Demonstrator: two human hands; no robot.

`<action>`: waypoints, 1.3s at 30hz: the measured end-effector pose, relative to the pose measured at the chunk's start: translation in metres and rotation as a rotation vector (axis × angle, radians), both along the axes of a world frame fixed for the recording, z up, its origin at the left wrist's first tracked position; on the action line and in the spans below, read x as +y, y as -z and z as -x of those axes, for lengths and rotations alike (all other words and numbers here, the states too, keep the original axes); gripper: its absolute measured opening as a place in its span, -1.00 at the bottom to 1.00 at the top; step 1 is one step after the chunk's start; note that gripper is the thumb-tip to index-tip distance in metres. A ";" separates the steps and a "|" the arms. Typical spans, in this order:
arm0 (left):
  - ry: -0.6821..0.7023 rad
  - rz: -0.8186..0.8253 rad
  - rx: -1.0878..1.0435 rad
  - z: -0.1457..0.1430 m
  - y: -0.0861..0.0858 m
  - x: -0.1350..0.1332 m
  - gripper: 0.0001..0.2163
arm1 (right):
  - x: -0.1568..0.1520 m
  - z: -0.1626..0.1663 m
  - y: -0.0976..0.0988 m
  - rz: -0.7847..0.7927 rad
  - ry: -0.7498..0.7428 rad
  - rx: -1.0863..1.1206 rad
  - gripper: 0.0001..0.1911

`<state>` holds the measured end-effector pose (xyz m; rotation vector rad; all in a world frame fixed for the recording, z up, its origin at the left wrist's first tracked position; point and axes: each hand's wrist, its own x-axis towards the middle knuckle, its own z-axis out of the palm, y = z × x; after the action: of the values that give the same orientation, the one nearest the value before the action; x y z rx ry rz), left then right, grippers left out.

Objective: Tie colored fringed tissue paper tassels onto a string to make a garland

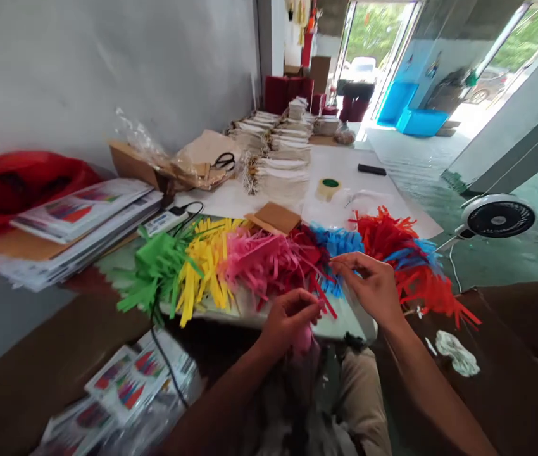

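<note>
Piles of cut paper fringe lie in a row on the table: green (157, 269), yellow (205, 266), pink (259, 259), dark red (304, 253), blue (340, 244) and red (392, 237). My left hand (290, 320) is closed around pink fringe strips near the table's front edge. My right hand (371, 285) pinches a dark red strip that runs from the red pile down toward my left hand.
Stacks of printed cards (79, 218) sit at the left, more packets (126, 383) lie below. Scissors (224, 160), a tape roll (329, 187), bundled tag stacks (278, 142), a small fan (499, 218) and a crumpled white scrap (459, 354) are around.
</note>
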<state>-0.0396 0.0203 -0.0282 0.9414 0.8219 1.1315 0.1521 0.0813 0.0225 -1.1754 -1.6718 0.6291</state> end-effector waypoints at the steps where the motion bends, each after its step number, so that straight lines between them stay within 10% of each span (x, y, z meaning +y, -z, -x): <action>1: -0.026 -0.028 0.025 0.000 -0.003 -0.009 -0.65 | -0.025 0.000 0.002 0.026 -0.020 0.024 -0.78; 14: -0.016 -0.326 0.235 -0.012 -0.009 -0.100 -0.76 | -0.183 -0.009 0.011 -0.040 0.011 -0.065 -0.94; 39: 0.171 -0.622 0.528 -0.037 0.003 -0.135 -0.89 | -0.265 -0.028 0.044 0.126 0.177 -0.099 -0.88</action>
<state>-0.0029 -0.1146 -0.0312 1.8478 0.7916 1.0125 0.1798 -0.1839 -0.0215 -1.4480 -1.6067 0.5792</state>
